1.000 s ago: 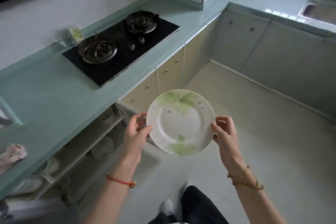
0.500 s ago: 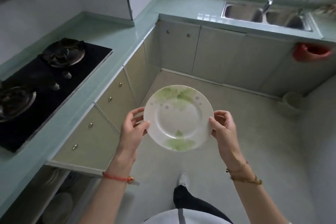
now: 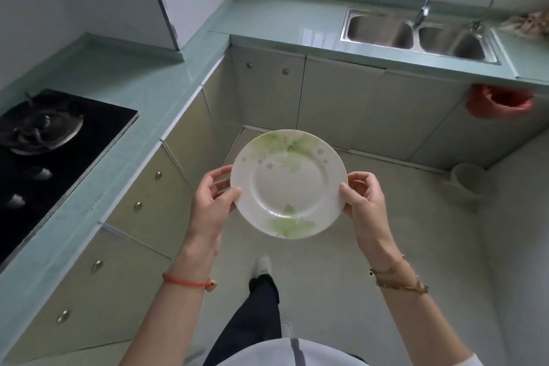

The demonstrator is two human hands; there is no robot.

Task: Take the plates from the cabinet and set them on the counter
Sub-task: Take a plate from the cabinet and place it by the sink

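Note:
A round white plate (image 3: pixel 289 187) with pale green leaf prints is held in the air over the floor, roughly level. My left hand (image 3: pixel 212 202) grips its left rim and my right hand (image 3: pixel 364 197) grips its right rim. The pale green counter (image 3: pixel 148 89) runs along the left and turns across the far wall. The cabinet the plate came from is out of view.
A black gas hob (image 3: pixel 50 151) is set into the left counter. A double steel sink (image 3: pixel 416 34) with a tall tap lies in the far counter. A red bag (image 3: pixel 499 104) hangs below the counter's right end, and a small bin (image 3: pixel 466 184) stands on the floor.
The view has swung right, away from the open cabinet and hob toward the sink corner. The plate stays in both hands at about the same place in view.

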